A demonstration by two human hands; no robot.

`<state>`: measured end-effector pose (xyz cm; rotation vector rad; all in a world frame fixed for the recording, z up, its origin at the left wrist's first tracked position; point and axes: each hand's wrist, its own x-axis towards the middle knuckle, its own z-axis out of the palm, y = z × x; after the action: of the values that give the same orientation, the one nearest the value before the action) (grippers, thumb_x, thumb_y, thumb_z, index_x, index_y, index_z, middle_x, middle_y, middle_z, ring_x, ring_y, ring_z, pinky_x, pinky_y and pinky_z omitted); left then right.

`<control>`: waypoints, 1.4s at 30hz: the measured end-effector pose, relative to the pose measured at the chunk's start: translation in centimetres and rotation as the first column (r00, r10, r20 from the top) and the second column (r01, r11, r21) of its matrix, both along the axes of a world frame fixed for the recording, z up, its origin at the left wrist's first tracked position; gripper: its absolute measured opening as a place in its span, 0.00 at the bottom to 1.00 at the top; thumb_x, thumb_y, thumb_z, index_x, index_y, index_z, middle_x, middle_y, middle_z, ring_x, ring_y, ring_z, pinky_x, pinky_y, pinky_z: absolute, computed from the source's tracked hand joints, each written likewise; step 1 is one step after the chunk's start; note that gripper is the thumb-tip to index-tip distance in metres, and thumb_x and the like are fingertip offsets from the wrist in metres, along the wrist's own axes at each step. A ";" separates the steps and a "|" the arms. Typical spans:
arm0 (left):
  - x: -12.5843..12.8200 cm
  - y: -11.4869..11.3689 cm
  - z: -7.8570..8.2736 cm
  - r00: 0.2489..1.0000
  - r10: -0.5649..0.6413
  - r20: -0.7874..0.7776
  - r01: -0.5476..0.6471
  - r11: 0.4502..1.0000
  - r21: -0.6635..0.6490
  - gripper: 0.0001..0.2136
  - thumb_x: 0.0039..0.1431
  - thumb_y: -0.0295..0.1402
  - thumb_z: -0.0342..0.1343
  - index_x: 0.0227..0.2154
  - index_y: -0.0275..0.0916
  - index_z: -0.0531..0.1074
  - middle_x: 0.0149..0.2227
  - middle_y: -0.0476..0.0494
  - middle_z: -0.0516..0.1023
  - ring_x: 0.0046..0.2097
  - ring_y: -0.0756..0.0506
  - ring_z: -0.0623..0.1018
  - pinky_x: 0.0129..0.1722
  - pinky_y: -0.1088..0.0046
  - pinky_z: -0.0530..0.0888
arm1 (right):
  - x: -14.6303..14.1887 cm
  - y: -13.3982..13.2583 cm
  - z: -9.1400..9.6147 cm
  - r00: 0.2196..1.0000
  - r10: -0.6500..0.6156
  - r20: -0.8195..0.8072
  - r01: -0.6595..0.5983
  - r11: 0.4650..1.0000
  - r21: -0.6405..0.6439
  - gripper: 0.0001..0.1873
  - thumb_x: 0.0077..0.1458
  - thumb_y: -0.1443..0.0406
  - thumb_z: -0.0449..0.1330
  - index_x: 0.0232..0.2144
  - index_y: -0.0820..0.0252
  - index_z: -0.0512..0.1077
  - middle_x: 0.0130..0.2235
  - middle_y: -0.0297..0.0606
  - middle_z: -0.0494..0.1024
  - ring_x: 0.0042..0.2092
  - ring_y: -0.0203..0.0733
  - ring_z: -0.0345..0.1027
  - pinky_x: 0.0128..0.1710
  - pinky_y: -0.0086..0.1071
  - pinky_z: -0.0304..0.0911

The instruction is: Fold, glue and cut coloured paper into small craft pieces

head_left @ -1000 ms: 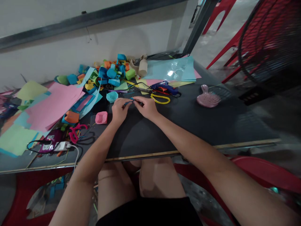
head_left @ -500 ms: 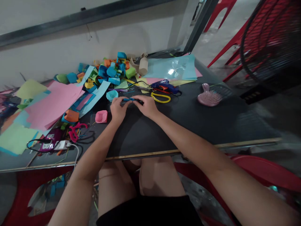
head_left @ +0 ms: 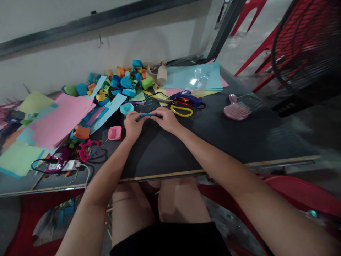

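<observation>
My left hand (head_left: pixel 133 124) and my right hand (head_left: pixel 165 119) meet over the dark table, both closed. Between their fingertips they pinch a narrow blue strip (head_left: pixel 145 115), which looks like paper. Just behind my left hand stands a light-blue folded paper cup (head_left: pixel 126 108). A pink folded paper cup (head_left: pixel 114 133) sits to the left of that hand. Beyond my right hand lie scissors with yellow handles (head_left: pixel 181 111) and a blue glue gun (head_left: pixel 186 98).
Many coloured paper pieces (head_left: pixel 126 81) are heaped along the wall. Pink sheets (head_left: pixel 61 117) cover the left side, near pink-handled scissors (head_left: pixel 86 150) and a white plug (head_left: pixel 70 165). A pink hairbrush (head_left: pixel 236 111) lies at right, and a fan (head_left: pixel 306 46) stands beyond the table's end.
My fingertips have shifted slightly on the blue strip, which now appears thinner and tilted differently. Both hands stay in nearly the same place.
</observation>
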<state>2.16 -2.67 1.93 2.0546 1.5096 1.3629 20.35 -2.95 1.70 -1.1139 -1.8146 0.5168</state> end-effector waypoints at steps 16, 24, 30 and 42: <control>-0.2 0.2 0.1 0.998 -0.069 -0.016 0.068 0.997 -0.025 0.06 0.54 0.39 0.65 0.28 0.43 0.83 0.26 0.48 0.75 0.28 0.51 0.72 0.28 0.74 0.69 | 0.1 0.2 -0.3 0.996 0.045 -0.075 -0.048 0.998 -0.047 0.06 0.56 0.61 0.65 0.31 0.55 0.81 0.35 0.38 0.82 0.40 0.44 0.74 0.44 0.37 0.67; -0.3 0.4 0.0 0.997 -0.076 -0.016 0.076 0.997 -0.032 0.07 0.54 0.40 0.65 0.28 0.43 0.82 0.29 0.46 0.77 0.29 0.50 0.72 0.27 0.74 0.69 | 0.1 0.1 0.1 0.990 0.080 -0.115 -0.091 0.992 -0.090 0.07 0.55 0.61 0.64 0.30 0.57 0.80 0.34 0.38 0.83 0.39 0.43 0.75 0.44 0.37 0.67; 0.1 0.2 0.1 0.998 -0.056 0.013 0.057 0.996 -0.066 0.05 0.52 0.37 0.66 0.29 0.42 0.82 0.30 0.46 0.76 0.29 0.51 0.72 0.28 0.73 0.70 | 0.2 0.1 0.1 0.985 0.100 -0.142 -0.115 0.989 -0.097 0.07 0.56 0.62 0.62 0.29 0.58 0.79 0.33 0.38 0.83 0.38 0.42 0.74 0.43 0.37 0.67; -0.3 0.9 -0.1 0.988 -0.156 0.012 0.157 0.987 -0.038 0.18 0.60 0.46 0.59 0.20 0.39 0.75 0.24 0.48 0.74 0.28 0.51 0.72 0.27 0.74 0.68 | -0.4 -0.5 0.8 0.986 0.075 -0.150 -0.103 0.976 -0.192 0.09 0.57 0.65 0.61 0.27 0.60 0.77 0.31 0.37 0.83 0.36 0.40 0.75 0.45 0.35 0.65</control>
<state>1.83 -1.74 1.86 2.0911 1.3285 1.2727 19.97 -3.50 2.45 -1.1021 -1.7219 0.8257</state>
